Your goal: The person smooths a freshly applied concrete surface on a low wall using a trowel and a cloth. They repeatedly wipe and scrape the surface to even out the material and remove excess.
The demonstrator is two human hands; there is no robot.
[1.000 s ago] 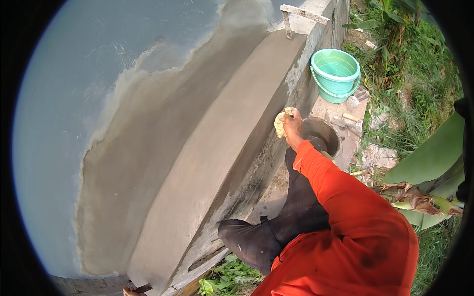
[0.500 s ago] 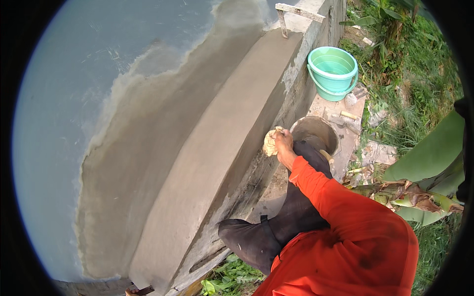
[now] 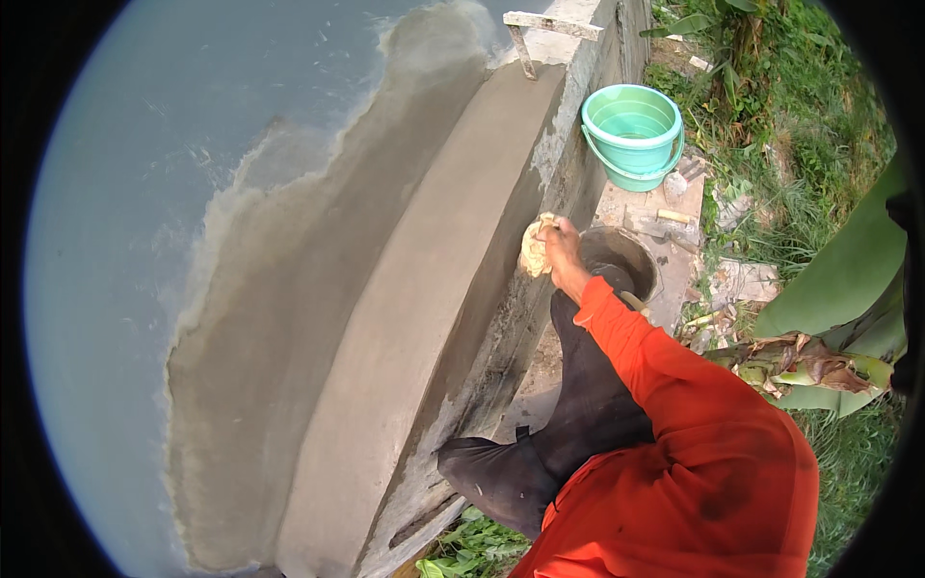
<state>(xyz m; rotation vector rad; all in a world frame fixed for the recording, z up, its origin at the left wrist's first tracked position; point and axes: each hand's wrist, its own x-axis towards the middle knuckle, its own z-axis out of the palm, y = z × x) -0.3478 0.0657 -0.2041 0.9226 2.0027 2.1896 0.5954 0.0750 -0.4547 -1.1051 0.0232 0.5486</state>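
Observation:
My right hand (image 3: 566, 252) is closed around a crumpled pale-yellow sponge (image 3: 536, 245). It is held beside the outer face of a wall, left of a dirty round bucket (image 3: 641, 264) with grey residue inside. Smooth wet-looking grey mortar (image 3: 434, 231) covers the long curved wall top and the sloping surface on its left. Below the bucket's rim a short wooden handle (image 3: 634, 302) shows; the rest of it is hidden. My left hand is out of view.
A mint-green bucket (image 3: 631, 143) with liquid inside stands on a slab beyond. Near it lies a tool with a wooden handle (image 3: 676, 216). An L-shaped whitish piece (image 3: 554, 23) rests on the wall's far end. Grass and banana leaves (image 3: 838, 279) border the right side.
My right hand has moved slightly up and away with the sponge. My left fingers and a dark-edged tool at the lower left edge have left the view. The whole view has shifted a little.

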